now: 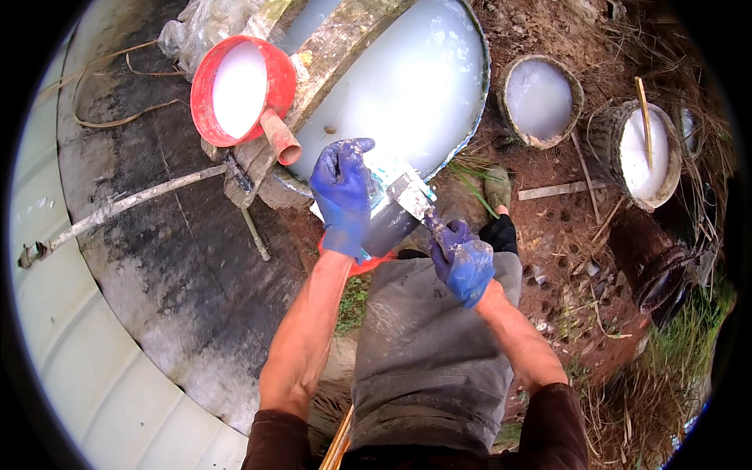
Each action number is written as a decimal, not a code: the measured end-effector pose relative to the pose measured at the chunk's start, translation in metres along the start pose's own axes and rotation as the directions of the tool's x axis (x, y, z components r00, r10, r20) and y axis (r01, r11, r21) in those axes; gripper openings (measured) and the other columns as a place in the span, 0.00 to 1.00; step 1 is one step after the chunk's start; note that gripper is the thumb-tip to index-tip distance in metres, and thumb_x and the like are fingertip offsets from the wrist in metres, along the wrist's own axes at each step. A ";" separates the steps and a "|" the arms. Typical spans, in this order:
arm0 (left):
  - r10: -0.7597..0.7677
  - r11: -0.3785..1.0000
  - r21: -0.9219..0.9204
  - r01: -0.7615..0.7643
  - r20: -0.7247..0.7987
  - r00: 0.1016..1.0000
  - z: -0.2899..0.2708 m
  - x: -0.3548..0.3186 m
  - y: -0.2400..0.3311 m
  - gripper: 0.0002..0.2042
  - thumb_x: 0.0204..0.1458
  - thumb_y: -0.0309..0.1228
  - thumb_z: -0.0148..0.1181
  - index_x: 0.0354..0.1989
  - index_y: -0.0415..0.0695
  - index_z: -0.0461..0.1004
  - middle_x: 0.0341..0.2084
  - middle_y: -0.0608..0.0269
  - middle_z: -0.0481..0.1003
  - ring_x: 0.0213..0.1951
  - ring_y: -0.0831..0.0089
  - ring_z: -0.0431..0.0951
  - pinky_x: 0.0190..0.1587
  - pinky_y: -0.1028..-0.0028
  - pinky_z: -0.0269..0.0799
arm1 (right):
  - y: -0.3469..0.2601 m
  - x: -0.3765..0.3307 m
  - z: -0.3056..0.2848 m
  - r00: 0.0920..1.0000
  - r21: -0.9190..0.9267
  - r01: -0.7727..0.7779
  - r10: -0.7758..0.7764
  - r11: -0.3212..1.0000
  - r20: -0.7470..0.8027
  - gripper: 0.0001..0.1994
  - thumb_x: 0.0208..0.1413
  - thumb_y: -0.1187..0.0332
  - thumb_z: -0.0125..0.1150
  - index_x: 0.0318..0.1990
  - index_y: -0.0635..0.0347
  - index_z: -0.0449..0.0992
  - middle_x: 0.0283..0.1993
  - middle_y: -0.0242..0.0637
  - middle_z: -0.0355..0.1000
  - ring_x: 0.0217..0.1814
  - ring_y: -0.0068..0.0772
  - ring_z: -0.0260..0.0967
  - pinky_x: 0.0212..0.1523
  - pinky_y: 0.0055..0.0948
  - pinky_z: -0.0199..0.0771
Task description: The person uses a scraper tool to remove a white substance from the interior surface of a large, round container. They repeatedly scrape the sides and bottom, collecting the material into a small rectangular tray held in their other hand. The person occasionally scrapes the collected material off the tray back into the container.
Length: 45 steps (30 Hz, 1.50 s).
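My left hand (343,196), in a blue glove, grips a small dark cup (389,223) tilted over the rim of a big basin of white liquid (407,86). My right hand (462,262), also gloved in blue, holds a flat scraper (411,196) pressed into the mouth of the cup. White residue coats the scraper's blade and the cup's rim.
A red scoop (239,90) filled with white liquid rests on a wooden plank (313,70) across the basin. Two smaller bowls of white liquid (540,98) (642,153) sit on the ground at right, one with a stick. A large dark tank lid (157,235) lies left.
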<state>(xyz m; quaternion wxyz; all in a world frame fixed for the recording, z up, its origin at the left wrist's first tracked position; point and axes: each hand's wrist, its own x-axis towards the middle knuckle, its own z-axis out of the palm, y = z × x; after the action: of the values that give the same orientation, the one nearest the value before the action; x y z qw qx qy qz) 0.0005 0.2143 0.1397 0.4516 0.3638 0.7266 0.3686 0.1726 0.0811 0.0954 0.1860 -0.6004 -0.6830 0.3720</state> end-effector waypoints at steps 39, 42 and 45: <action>-0.012 0.989 -0.144 0.015 0.022 1.000 0.004 0.020 -0.007 0.14 0.65 0.35 0.53 0.38 0.36 0.79 0.14 0.75 0.63 0.16 0.86 0.60 0.20 0.79 0.57 | 0.010 0.053 -0.004 0.991 -0.021 -0.084 0.086 0.996 0.104 0.18 0.58 0.66 0.59 0.57 0.46 0.75 0.35 0.47 0.72 0.29 0.51 0.74 0.28 0.47 0.75; -0.038 0.988 -0.146 0.041 0.027 0.999 -0.001 0.022 -0.005 0.14 0.65 0.35 0.53 0.38 0.37 0.79 0.14 0.75 0.63 0.17 0.85 0.61 0.20 0.79 0.58 | 0.003 0.061 -0.006 0.993 0.002 -0.062 0.061 0.998 0.096 0.16 0.58 0.66 0.59 0.55 0.46 0.76 0.36 0.47 0.73 0.31 0.51 0.75 0.29 0.47 0.76; -0.037 0.996 -0.085 0.038 0.011 0.999 -0.005 0.018 0.004 0.14 0.65 0.34 0.52 0.37 0.37 0.79 0.14 0.75 0.62 0.16 0.86 0.60 0.20 0.79 0.57 | 0.001 0.041 -0.018 0.960 -0.033 -0.070 0.076 0.997 0.270 0.21 0.58 0.64 0.55 0.60 0.48 0.70 0.38 0.51 0.74 0.34 0.51 0.78 0.30 0.50 0.77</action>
<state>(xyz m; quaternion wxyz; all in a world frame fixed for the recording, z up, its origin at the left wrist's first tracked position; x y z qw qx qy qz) -0.0096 0.2307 0.1382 0.4770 0.3324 0.7146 0.3891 0.1772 0.1257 0.0991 0.0699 -0.5706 -0.6838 0.4494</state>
